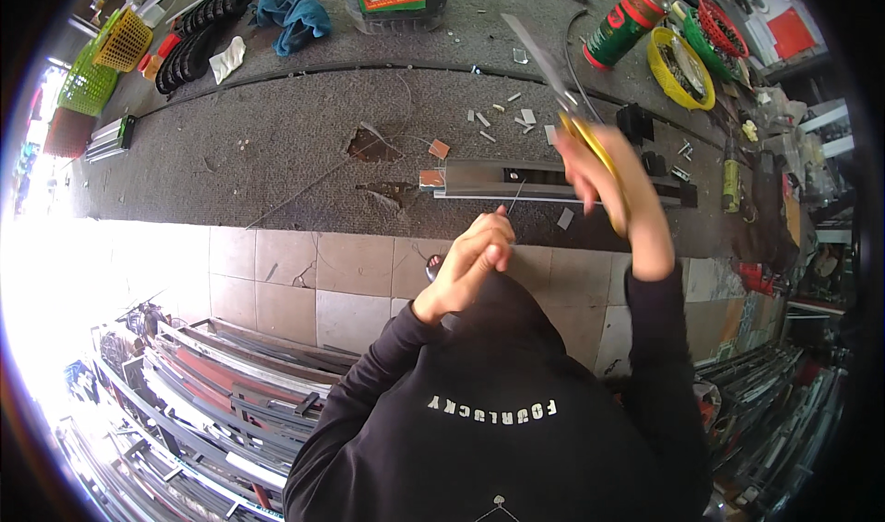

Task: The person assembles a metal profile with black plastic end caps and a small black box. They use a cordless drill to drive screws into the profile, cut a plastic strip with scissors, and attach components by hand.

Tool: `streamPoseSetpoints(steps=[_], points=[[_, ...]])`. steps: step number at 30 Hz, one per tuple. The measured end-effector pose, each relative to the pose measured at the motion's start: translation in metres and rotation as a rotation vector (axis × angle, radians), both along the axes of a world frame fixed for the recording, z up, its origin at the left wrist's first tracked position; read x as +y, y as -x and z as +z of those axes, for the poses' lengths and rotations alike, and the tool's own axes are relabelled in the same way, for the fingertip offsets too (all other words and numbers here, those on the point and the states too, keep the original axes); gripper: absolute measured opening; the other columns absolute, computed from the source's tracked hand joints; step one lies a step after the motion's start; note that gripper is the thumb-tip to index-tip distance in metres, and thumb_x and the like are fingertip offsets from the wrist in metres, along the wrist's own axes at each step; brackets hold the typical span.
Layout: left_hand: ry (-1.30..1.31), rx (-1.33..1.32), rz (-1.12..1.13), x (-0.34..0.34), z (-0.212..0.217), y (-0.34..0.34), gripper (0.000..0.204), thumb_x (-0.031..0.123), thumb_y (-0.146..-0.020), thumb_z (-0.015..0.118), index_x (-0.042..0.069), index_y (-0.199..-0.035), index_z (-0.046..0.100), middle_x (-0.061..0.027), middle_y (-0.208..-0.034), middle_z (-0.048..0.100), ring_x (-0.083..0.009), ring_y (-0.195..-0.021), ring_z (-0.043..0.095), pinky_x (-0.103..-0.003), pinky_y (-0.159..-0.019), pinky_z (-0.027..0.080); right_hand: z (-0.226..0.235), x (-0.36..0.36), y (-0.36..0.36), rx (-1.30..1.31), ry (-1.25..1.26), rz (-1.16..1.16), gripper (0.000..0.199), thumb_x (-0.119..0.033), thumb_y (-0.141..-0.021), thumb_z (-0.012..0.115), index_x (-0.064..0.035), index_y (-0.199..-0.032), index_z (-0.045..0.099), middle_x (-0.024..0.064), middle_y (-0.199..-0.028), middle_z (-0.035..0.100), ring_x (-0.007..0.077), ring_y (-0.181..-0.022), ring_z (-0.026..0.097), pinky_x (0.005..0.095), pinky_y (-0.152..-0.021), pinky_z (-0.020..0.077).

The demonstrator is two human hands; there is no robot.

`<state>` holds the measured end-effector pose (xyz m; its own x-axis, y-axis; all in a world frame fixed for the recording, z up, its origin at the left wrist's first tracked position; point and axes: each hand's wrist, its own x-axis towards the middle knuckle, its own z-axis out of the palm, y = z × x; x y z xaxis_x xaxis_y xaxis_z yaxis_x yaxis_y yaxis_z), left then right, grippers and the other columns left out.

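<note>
My right hand [604, 176], slightly blurred, grips a pair of scissors [581, 135] with yellow handles. Their long blades point up and left over the workbench, looking nearly closed. In front of my body, my left hand [475, 259] is closed with its fingers curled in. A thin line, perhaps a wire or cord, rises near its fingertips; whether the fingers hold it I cannot tell. Just beyond both hands lies a long metal profile [475, 179] with a dark channel, along the bench's near side. A small orange-brown piece [439, 148] sits by its left end.
Small offcuts [528, 116] are scattered over the carpeted workbench [277, 144]. A red-green spray can [627, 26] and a yellow basket [680, 68] stand at the far right. A blue cloth [291, 17] and black ribbed strips [198, 38] lie far left. Metal bars [230, 374] fill a rack behind me.
</note>
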<state>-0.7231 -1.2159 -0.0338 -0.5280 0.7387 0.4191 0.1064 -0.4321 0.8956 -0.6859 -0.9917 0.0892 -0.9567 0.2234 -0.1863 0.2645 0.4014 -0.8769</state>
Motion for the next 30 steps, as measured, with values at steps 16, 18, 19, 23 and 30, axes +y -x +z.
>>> streamPoseSetpoints(steps=[16, 18, 19, 23, 30], points=[[0.16, 0.151, -0.147, 0.042, 0.094, 0.065, 0.03, 0.008, -0.078, 0.055, 0.003, -0.107, 0.049, -0.0092, -0.113, 0.045, -0.0241, -0.117, 0.045, -0.046, -0.122, 0.007, -0.03, 0.016, 0.003, 0.165, 0.229, 0.242, 0.025, -0.017, -0.098, 0.064, 0.0032, -0.111, 0.071, 0.0064, -0.098, 0.074, 0.0096, -0.094, 0.064, 0.0288, -0.082, 0.0506], [0.162, 0.12, -0.148, 0.049, 0.092, 0.069, 0.029, 0.01, -0.081, 0.056, 0.003, -0.109, 0.048, -0.0086, -0.114, 0.044, -0.0229, -0.117, 0.044, -0.042, -0.122, 0.007, -0.038, 0.007, 0.003, 0.199, 0.219, 0.15, 0.023, -0.013, -0.096, 0.066, 0.0033, -0.112, 0.07, 0.0063, -0.095, 0.074, 0.0097, -0.089, 0.065, 0.0281, -0.079, 0.051], [0.153, 0.133, -0.126, 0.053, 0.09, 0.072, 0.03, 0.012, -0.083, 0.057, 0.003, -0.111, 0.048, -0.0083, -0.113, 0.044, -0.0228, -0.117, 0.043, -0.041, -0.122, 0.008, -0.042, 0.003, 0.006, 0.226, 0.167, 0.092, 0.017, -0.008, -0.094, 0.067, 0.0034, -0.106, 0.07, 0.0072, -0.09, 0.073, 0.011, -0.083, 0.066, 0.0282, -0.076, 0.0515], [0.451, 0.645, 0.254, 0.039, 0.084, 0.071, 0.094, 0.038, -0.075, 0.081, 0.0, -0.146, 0.032, -0.0154, -0.137, 0.046, -0.0332, -0.131, 0.044, -0.049, -0.117, 0.026, -0.05, -0.019, 0.008, 0.376, 0.303, 0.085, 0.009, -0.002, -0.097, 0.058, 0.0022, -0.091, 0.062, 0.0062, -0.08, 0.068, 0.0103, -0.077, 0.064, 0.026, -0.069, 0.0491], [0.792, 0.845, 0.448, 0.045, 0.053, 0.061, 0.102, 0.042, -0.062, 0.086, -0.002, -0.142, 0.04, -0.0091, -0.106, 0.069, -0.0255, -0.102, 0.066, -0.044, -0.099, 0.046, -0.057, -0.051, 0.032, 0.344, 0.856, -0.226, 0.015, -0.007, -0.1, 0.058, 0.003, -0.096, 0.068, -0.0056, -0.065, 0.051, -0.0003, -0.051, 0.038, 0.0212, -0.044, 0.0266]])
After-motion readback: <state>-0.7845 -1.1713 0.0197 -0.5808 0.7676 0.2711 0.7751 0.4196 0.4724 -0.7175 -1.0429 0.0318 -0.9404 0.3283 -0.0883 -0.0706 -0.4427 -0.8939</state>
